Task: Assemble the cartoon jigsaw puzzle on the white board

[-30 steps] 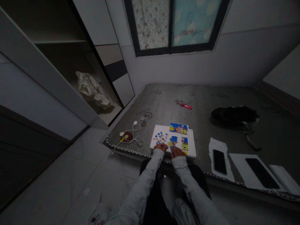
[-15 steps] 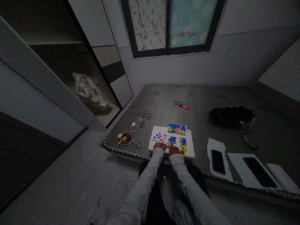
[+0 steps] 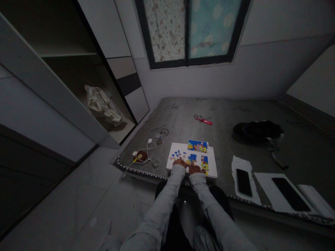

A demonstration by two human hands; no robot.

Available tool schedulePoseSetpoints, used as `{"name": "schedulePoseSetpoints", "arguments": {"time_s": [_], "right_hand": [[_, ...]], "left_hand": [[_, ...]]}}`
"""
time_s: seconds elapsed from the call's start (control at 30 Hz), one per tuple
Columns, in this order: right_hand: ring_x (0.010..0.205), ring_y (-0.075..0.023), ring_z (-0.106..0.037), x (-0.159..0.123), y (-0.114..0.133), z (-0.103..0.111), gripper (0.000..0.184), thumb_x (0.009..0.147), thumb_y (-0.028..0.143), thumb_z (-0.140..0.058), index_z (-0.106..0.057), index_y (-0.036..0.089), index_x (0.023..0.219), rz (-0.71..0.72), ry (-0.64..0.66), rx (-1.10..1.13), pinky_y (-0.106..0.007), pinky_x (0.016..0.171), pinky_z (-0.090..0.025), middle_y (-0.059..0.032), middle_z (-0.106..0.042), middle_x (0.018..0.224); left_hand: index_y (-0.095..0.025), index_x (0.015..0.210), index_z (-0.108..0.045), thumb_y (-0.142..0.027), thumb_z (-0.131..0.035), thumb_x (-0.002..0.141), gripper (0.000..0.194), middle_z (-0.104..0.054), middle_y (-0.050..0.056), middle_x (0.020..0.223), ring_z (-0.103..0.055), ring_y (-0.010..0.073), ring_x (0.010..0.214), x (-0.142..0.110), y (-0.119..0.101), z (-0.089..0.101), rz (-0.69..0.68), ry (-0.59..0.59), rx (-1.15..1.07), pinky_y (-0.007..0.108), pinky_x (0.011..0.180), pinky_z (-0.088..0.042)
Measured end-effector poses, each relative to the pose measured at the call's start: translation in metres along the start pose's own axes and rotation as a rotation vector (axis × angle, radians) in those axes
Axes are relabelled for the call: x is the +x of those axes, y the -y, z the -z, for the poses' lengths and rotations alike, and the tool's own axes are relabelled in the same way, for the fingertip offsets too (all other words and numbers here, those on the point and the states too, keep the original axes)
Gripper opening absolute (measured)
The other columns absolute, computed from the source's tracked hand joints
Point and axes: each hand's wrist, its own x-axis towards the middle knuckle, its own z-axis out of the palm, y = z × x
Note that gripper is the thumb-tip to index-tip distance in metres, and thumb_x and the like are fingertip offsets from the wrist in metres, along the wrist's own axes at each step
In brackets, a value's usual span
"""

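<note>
On a white box (image 3: 212, 161) lie a partly joined jigsaw puzzle (image 3: 193, 158), loose blue and pinkish puzzle pieces (image 3: 178, 153) and a cartoon picture card (image 3: 198, 146). A narrow joined puzzle strip (image 3: 204, 162) sits to the right. My left hand (image 3: 180, 162) rests at the lower left edge of the joined part, its fingers drawn together; anything between them is too small to make out. Fingers apart, my right hand (image 3: 194, 169) presses on the lower edge of the same part.
Left of the box are a clear cup (image 3: 155, 160), a small jar (image 3: 158, 139) and a brown object with a white cable (image 3: 141, 156). A red packet (image 3: 203, 120) lies farther back. Two phones (image 3: 243, 182) and a dark cap-like item (image 3: 258, 130) are to the right on the mattress (image 3: 222, 111).
The view has tilted slightly, so the scene sits a little lower. Both hands stay at the puzzle's lower edge, with only slight finger movement.
</note>
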Motion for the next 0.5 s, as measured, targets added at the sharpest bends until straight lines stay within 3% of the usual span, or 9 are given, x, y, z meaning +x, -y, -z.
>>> {"name": "schedulePoseSetpoints", "arguments": {"time_s": [0.27,0.5], "right_hand": [[0.123,-0.0317,-0.057,0.001,0.004,0.002,0.049,0.094,0.022,-0.039,-0.071,0.029,0.130,-0.007,-0.008,-0.004,-0.068,0.102,-0.037,-0.0119,-0.065,0.142],[0.125,-0.0303,-0.056,0.010,-0.009,-0.007,0.045,0.096,0.022,-0.041,-0.072,0.026,0.130,0.045,-0.029,-0.017,-0.056,0.102,-0.041,-0.0120,-0.067,0.140]], "left_hand": [[-0.019,0.081,-0.079,-0.029,-0.085,0.074,0.014,-0.082,0.012,0.098,-0.074,0.0245,0.098,-0.007,0.001,0.006,-0.038,-0.007,0.020,0.029,0.088,-0.051],[-0.021,0.089,-0.081,-0.032,-0.078,0.084,0.013,-0.082,0.006,0.091,-0.074,0.0185,0.087,-0.013,0.029,0.005,-0.057,-0.168,-0.138,0.024,0.076,-0.049]]}}
